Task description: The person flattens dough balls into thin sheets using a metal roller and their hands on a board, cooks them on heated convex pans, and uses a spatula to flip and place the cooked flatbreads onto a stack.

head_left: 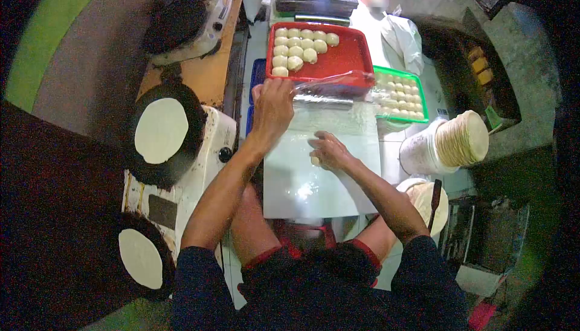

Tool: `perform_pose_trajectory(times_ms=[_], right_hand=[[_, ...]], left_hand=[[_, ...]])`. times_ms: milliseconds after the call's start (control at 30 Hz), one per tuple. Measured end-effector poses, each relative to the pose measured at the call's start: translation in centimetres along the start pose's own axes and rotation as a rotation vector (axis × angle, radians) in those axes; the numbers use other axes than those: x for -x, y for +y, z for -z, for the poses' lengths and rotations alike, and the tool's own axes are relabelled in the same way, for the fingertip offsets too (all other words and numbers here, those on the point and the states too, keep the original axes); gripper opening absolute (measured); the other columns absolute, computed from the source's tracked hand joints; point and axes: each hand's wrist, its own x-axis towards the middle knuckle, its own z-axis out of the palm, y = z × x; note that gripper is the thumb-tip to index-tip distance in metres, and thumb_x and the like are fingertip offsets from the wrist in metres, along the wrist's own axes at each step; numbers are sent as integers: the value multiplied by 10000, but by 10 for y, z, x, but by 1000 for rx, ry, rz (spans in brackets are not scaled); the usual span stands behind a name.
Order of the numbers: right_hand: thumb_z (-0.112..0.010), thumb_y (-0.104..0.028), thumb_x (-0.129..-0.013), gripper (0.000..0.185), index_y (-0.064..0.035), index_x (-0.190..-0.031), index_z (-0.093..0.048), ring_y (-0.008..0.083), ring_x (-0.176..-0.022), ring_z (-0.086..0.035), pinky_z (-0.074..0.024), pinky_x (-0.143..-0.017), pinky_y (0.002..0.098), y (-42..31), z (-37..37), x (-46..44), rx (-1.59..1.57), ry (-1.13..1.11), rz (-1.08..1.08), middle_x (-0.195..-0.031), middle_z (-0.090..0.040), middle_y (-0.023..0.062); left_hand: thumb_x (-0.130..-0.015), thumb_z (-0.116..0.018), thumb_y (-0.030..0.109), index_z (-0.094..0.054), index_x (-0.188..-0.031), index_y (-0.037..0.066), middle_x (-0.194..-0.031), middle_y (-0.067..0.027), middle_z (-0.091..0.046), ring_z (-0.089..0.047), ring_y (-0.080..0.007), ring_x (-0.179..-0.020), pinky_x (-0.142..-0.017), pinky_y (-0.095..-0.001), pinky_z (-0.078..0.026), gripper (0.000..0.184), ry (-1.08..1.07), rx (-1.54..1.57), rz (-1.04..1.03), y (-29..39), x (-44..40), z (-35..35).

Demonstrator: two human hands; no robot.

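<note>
My left hand (273, 106) is at the front left corner of the red tray (338, 76), its fingers closed at the edge of a clear plastic sheet (338, 87). Rows of round dough balls (295, 51) fill the tray's left and back part. One dough ball lies just beyond my left fingertips. Over the white work board (320, 195), my right hand (329, 151) has its fingers bent and apart. A small pale spot shows by its thumb; I cannot tell whether it is dough.
A green-rimmed tray (400, 95) of dough balls stands at the right. Flat dough rounds lie on two dark griddles (136, 171) at the left. Stacked flatbreads (462, 140) top a white bucket (420, 149). A dark-handled tool (435, 201) rests by another flatbread. A person (396, 38) is at the back.
</note>
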Motion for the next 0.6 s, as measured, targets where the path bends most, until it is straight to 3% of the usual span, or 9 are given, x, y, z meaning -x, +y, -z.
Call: perform_pose_trajectory(times_ms=[33, 67, 167, 200, 300, 367, 533, 600], right_hand=[[-750, -318, -844, 571, -70, -1323, -563, 397, -1205, -555, -467, -1007, 463, -20, -4, -1, 24, 69, -36, -1263, -575, 231], [-661, -507, -883, 783, -36, -1462, -422, 403, -1408, -368, -306, -1160, 509, -51, 4, -5, 150, -74, -159, -1504, -364, 256], [-482, -692, -905, 957, -8, -1541, -272, 360, -1516, -152, -111, -1217, 573, -61, -29, -1, 363, 125, -93, -1612, -193, 244], [-370, -763, -904, 1006, -37, -1577, -193, 339, -1538, -52, -15, -1218, 587, -65, -28, -10, 376, 28, -215, -1648, -108, 213], [-355, -747, -919, 982, -41, -1580, -184, 339, -1537, -68, -18, -1219, 583, -49, -28, -27, 352, 0, -166, -1651, -120, 197], [-370, -616, -989, 862, -2, -1567, -190, 326, -1538, -69, -40, -1233, 542, -53, -30, -13, 187, -31, -256, -1653, -110, 191], [-466, -498, -997, 750, 1, -1530, -294, 376, -1477, -269, -190, -1218, 503, -55, -37, 55, 172, 86, -68, -1574, -314, 234], [-448, -456, -1008, 696, 14, -1507, -330, 389, -1454, -302, -219, -1212, 476, -47, 8, 65, 26, -259, -245, -1555, -332, 254]], left_hand=[[-890, -603, 131, -619, -934, 103, -861, -106, -593, -573, -326, -877, -799, -484, -389, 54, -21, 5, -9, 5, 5, 6], [-889, -612, 133, -618, -933, 101, -865, -105, -595, -575, -325, -883, -807, -483, -391, 55, -40, 9, -23, 9, 10, 12], [-878, -645, 137, -623, -932, 98, -898, -90, -616, -587, -314, -924, -846, -481, -396, 70, -80, 35, -30, 19, 26, 22], [-878, -646, 134, -625, -932, 97, -904, -88, -619, -590, -313, -928, -850, -481, -396, 69, -85, 41, -28, 21, 33, 25], [-878, -650, 135, -629, -924, 93, -923, -91, -628, -592, -320, -948, -859, -485, -398, 66, -105, 41, -114, 16, 60, 26], [-865, -654, 124, -628, -920, 93, -927, -101, -629, -591, -326, -952, -857, -491, -398, 67, -145, 46, -147, 10, 76, 28], [-837, -630, 97, -656, -883, 103, -845, -92, -597, -579, -311, -915, -874, -457, -392, 53, -160, 74, -48, 22, 136, 42], [-850, -639, 112, -654, -884, 108, -852, -87, -592, -575, -315, -900, -899, -474, -389, 38, -169, 38, -56, 7, 164, 31]])
